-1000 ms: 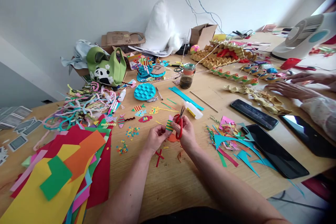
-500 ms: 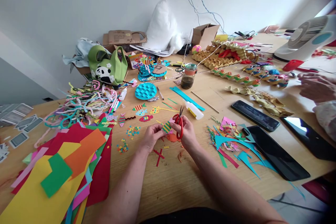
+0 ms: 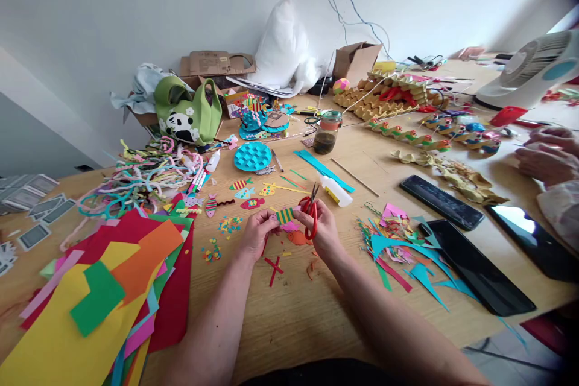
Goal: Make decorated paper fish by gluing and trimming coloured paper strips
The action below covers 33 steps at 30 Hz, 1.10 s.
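Observation:
Between my two hands is a green paper fish with yellow stripes. My left hand pinches its left end. Red-handled scissors sit in my right hand, blades pointing up and away, while the thumb and fingers of that hand touch the fish's right end. Just below lie a pink paper piece, partly covered, and an orange paper fish. Beyond my hands are a red paper fish, a yellow spotted fish and a light blue fish. Crossed red strips lie nearer me.
Coloured sheets are piled at left, below tangled pipe cleaners. A glue bottle lies beyond my right hand. Paper scraps and phones are at right. Another person's hands rest at the far right edge.
The striped fish has turned from tilted to nearly level, and my left fingers have shifted to its left end. A yellow strip that showed by my left fingers is out of sight.

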### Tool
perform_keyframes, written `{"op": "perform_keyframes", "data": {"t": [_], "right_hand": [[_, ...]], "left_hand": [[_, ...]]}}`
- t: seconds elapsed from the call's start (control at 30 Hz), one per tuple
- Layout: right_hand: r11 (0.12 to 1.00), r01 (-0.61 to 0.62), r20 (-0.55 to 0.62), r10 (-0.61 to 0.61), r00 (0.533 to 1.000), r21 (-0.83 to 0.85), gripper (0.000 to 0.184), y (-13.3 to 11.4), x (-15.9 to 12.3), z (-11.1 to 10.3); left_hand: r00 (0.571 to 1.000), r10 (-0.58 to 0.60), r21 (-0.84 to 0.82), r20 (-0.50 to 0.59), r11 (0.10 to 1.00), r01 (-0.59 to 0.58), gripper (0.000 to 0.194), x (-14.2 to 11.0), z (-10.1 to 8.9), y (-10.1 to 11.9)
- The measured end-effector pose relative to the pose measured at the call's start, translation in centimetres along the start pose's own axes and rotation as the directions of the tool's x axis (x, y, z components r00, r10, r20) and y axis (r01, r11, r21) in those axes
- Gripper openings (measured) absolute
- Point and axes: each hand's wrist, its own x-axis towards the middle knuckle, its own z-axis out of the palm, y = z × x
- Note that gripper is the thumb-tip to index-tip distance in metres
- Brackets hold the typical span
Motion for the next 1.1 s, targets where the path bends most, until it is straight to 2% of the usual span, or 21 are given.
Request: {"op": "perform_keyframes", "data": {"t": [0.1,0.27,0.4,0.57,0.67,0.9,1.1], "right_hand": [[1.0,-0.002,0.012,0.002,1.0,0.004,0.037,0.1,0.0,0.0],[0.999,-0.03,0.041,0.029,0.999,0.041,0.039,0.3,-0.2,0.3],[0.997,-0.016,0.057,0.012,0.998,0.069,0.04,0.4,-0.5,0.6],[0.997,0.01,0.009,-0.01,1.0,0.076,0.041,0.7,-0.7,0.8],[0.998,0.017,0.017,-0.018,1.0,0.054,0.042,0.8,-0.8,0.9],[0.997,0.066,0.026,-0.067,0.997,0.041,0.039,0.5,-0.6,0.6],[0.996,0.031,0.074,-0.037,0.997,0.083,0.04,0.0,-0.1,0.2]], "left_hand": [[1.0,0.0,-0.041,-0.014,0.999,-0.001,0.018,0.0,0.1,0.1],[0.994,-0.014,-0.187,-0.112,0.982,-0.007,0.02,0.3,0.2,0.2],[0.994,-0.013,-0.243,-0.105,0.97,-0.013,0.021,0.4,0.4,0.1],[0.999,-0.016,-0.202,-0.032,0.979,0.009,0.026,0.1,1.0,-0.4],[1.0,0.002,-0.175,0.001,0.985,-0.002,0.026,0.0,1.4,-0.6],[0.996,0.029,-0.135,-0.09,0.99,-0.041,0.023,0.1,0.9,-0.5],[1.0,-0.017,-0.021,0.018,1.0,0.017,0.024,-0.1,0.9,-0.2]]}}
